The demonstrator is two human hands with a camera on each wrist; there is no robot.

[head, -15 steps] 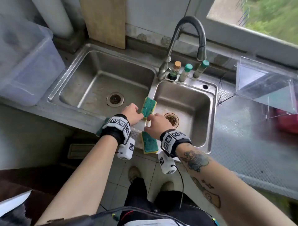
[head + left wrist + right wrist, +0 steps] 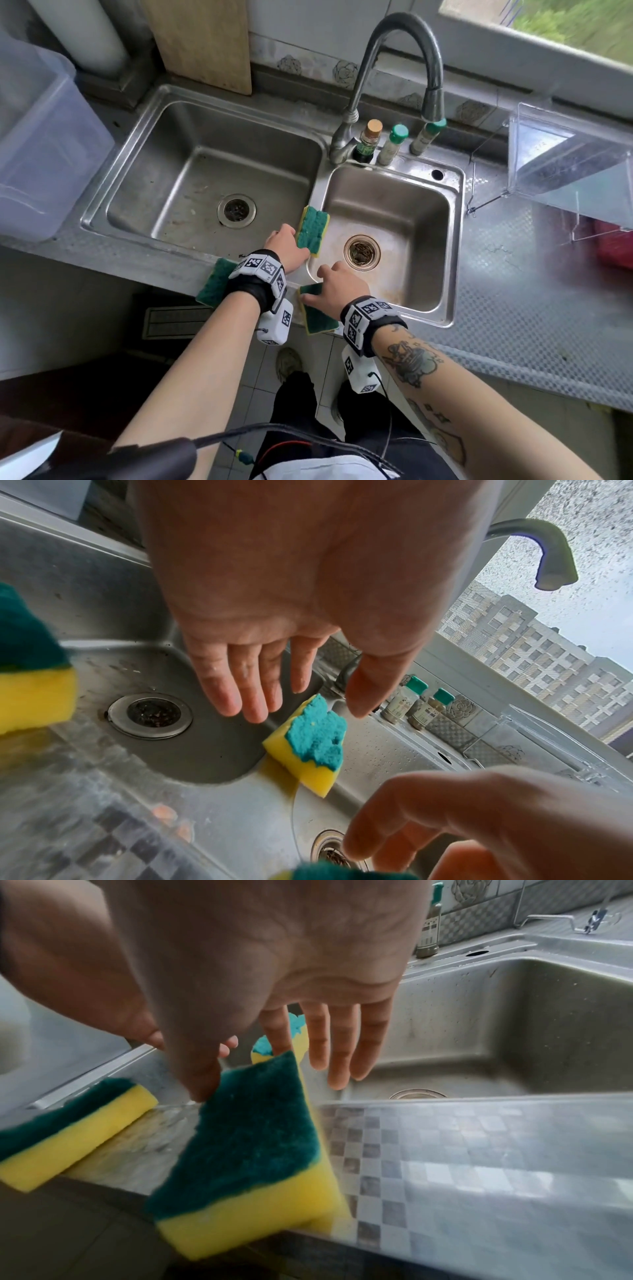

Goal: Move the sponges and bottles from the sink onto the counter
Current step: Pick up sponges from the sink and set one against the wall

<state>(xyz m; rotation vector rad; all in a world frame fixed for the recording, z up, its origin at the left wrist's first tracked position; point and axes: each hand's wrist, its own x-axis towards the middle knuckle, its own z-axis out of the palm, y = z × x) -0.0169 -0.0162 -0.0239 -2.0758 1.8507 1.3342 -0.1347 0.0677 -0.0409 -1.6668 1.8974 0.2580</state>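
Three green-and-yellow sponges are out of the basins. One sponge (image 2: 312, 233) (image 2: 315, 739) lies on the divider between the two basins. My left hand (image 2: 294, 251) (image 2: 322, 699) hovers just beside it with straight fingers, holding nothing. A second sponge (image 2: 320, 313) (image 2: 250, 1137) lies on the front rim, and my right hand (image 2: 329, 281) (image 2: 240, 1072) is open over it with the thumb tip touching its green face. The third sponge (image 2: 214, 287) (image 2: 68, 1131) lies on the front rim under my left wrist. Three bottles (image 2: 394, 144) stand on the back rim by the faucet.
The faucet (image 2: 394, 41) arches over the right basin (image 2: 411, 212); the left basin (image 2: 191, 171) holds only a drain. A clear rack (image 2: 565, 161) stands on the patterned counter (image 2: 513, 291) at right. A translucent bin (image 2: 41, 144) is far left, with a wooden board (image 2: 202, 41) behind.
Both hands have drawn away from the divider sponge, which now lies there untouched. My right hand has come back over the front-rim sponge.
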